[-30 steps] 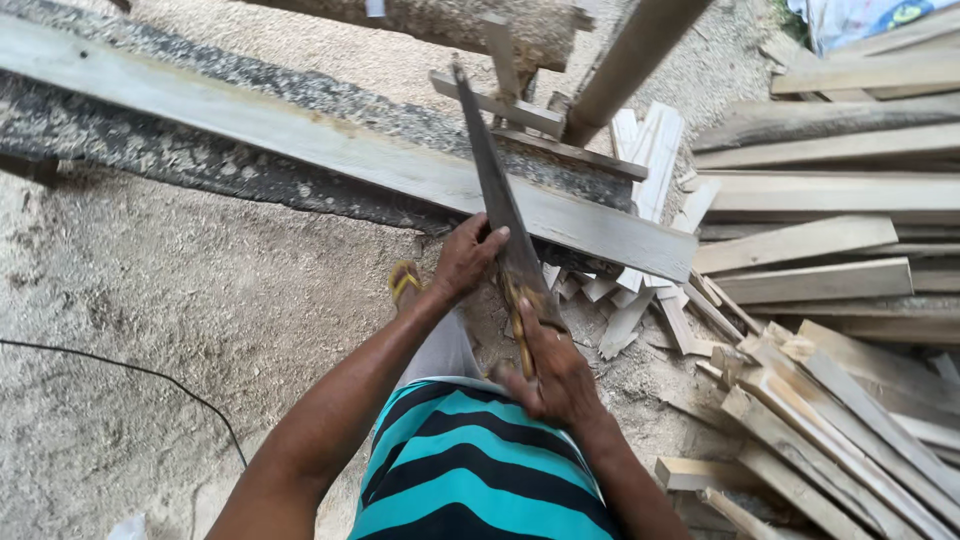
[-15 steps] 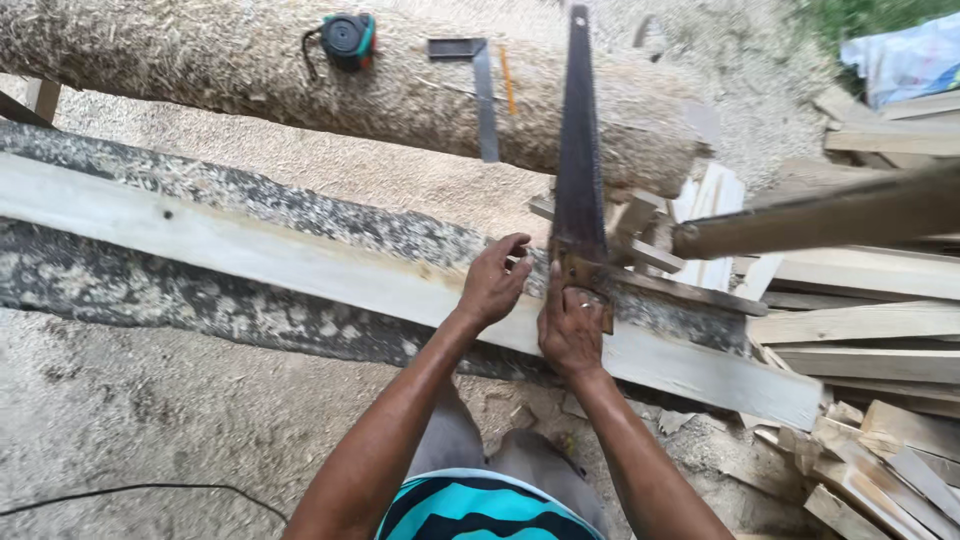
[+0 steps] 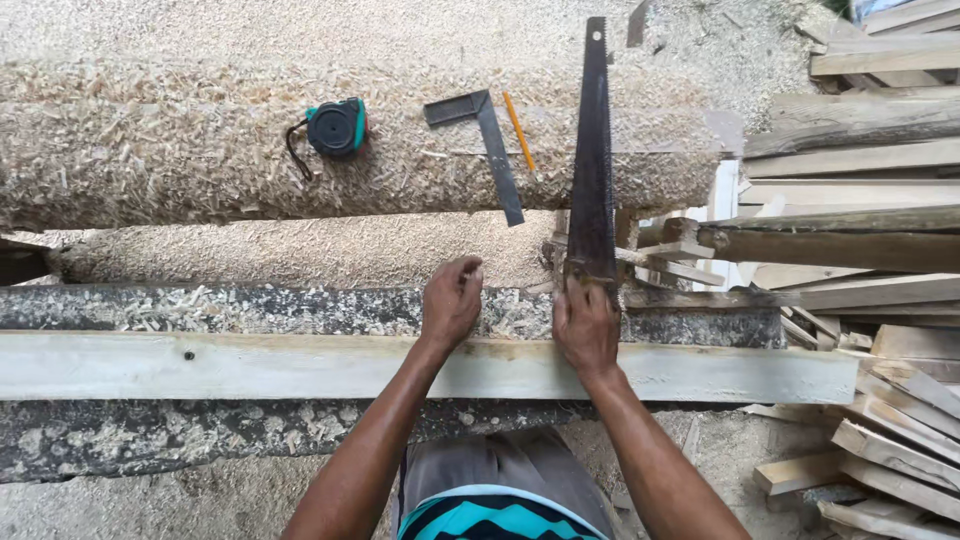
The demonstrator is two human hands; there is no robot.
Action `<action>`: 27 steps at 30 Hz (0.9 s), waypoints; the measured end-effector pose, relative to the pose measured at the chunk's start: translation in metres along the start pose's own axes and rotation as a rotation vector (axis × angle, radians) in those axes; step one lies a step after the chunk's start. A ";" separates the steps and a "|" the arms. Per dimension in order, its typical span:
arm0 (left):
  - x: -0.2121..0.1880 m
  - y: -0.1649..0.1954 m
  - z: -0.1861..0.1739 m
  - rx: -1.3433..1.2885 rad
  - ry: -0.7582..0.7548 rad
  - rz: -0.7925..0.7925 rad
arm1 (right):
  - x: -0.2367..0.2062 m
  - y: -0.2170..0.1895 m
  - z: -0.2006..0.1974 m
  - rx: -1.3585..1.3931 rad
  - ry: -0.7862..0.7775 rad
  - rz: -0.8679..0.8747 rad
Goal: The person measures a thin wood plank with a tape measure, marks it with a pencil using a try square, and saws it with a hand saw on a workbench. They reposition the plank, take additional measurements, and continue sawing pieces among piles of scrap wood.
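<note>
Our right grip (image 3: 587, 328) is closed around the handle of the handsaw (image 3: 593, 160), whose blade points to twelve o'clock across the sawdust-covered log (image 3: 200, 160). Our left grip (image 3: 452, 303), fingers curled and seemingly holding nothing, rests on the pale plank (image 3: 250, 366) just at nine o'clock of it. At eleven o'clock lie a pencil (image 3: 517, 117), a try square (image 3: 487, 145) and a tape measure (image 3: 335, 127).

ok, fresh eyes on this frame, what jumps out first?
The long hand saw, held by its handle in the right hand and pointing away over the pale plank that lies across the frame. Next, the sawdust-covered log behind, carrying a teal tape measure, a metal square and a pencil. The left hand rests by the plank's far edge.
</note>
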State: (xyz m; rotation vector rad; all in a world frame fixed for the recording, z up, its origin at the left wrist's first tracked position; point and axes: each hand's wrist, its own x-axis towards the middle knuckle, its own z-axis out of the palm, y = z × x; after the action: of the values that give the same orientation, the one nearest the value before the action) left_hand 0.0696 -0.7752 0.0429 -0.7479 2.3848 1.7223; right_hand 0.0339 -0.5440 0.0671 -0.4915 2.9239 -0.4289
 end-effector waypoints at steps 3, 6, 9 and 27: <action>0.025 0.011 -0.018 0.193 0.140 0.161 | 0.055 -0.030 -0.012 0.150 0.150 -0.047; 0.057 0.028 -0.040 0.309 0.281 0.247 | 0.124 -0.062 -0.017 0.191 0.310 -0.088; 0.091 0.045 -0.058 0.547 0.403 0.287 | 0.174 -0.088 -0.016 0.107 0.305 -0.033; 0.077 0.047 -0.076 0.000 0.136 0.052 | 0.115 -0.068 -0.033 0.746 -0.061 0.331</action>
State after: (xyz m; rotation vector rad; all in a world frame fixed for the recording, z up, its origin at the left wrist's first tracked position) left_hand -0.0032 -0.8585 0.0820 -0.8361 2.5142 1.7442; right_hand -0.0596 -0.6365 0.1081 0.0809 2.4479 -1.3224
